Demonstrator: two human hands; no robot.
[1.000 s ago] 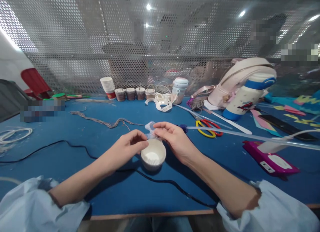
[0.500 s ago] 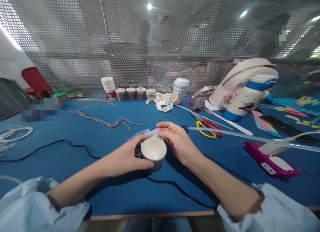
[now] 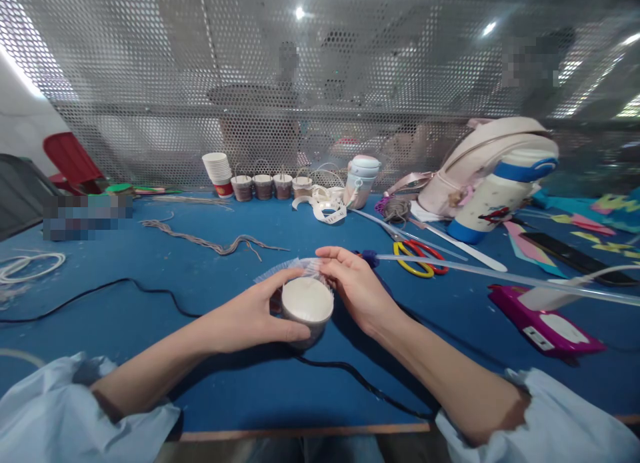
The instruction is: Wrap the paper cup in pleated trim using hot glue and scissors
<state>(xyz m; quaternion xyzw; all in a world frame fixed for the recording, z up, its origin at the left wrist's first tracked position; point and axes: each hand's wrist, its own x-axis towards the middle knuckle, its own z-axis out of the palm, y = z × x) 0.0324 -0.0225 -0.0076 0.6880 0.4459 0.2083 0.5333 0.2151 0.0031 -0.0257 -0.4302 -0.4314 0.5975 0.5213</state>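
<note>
A small paper cup, white inside with a grey-brown outer side, is in front of me at the middle of the table. My left hand grips it from the left, thumb on the near side and fingers behind. At the cup's far right rim, the fingertips of my right hand are pinched on a strip of whitish see-through mesh. The strip runs behind the cup, over to the left past my left fingers. Part of it is hidden by both hands.
Stacked cups and several wrapped cups with handles line the back. Scissors, a clear tube and a magenta box lie right. Yarn strands lie beyond my hands; a black cord crosses in front.
The cup has tipped a little, so less of its inside depth shows. My right fingers have shifted slightly at the rim; my left hand keeps its grip.
</note>
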